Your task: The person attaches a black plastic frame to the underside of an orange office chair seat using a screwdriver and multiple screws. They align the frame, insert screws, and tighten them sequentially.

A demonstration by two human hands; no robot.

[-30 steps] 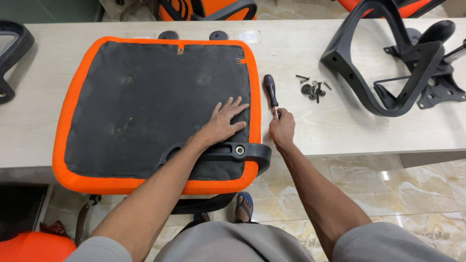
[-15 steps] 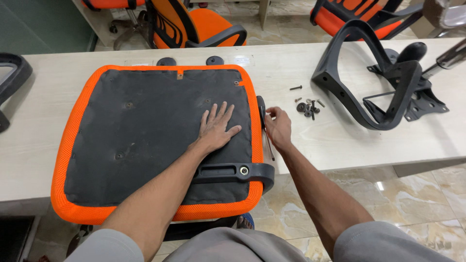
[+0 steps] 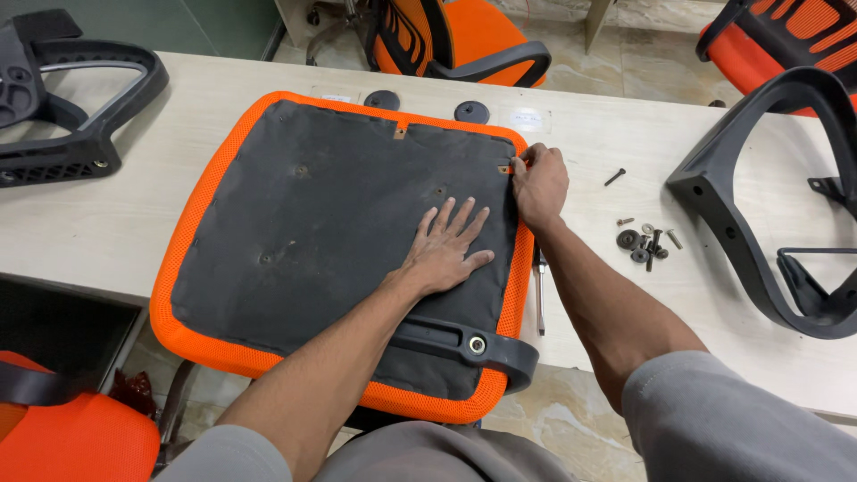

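left hand (image 3: 449, 248) flat and open on seat cushion (image 3: 295, 223), right hand (image 3: 539, 183) pinching its far-right orange edge, bare worktop (image 3: 589, 152) beyond, loose screws (image 3: 644, 241) close by

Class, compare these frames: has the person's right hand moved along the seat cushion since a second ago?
Yes. The right hand has moved from beside the armrest bracket at the near edge up the seat cushion to its far right corner, leaving the screwdriver on the table.

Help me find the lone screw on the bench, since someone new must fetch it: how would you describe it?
Start at the orange-rimmed seat cushion lying upside down on the pale table. Just past its far right corner, beyond the right hand, lies a dark screw. It lies alone, farther away than the cluster of washers and bolts.
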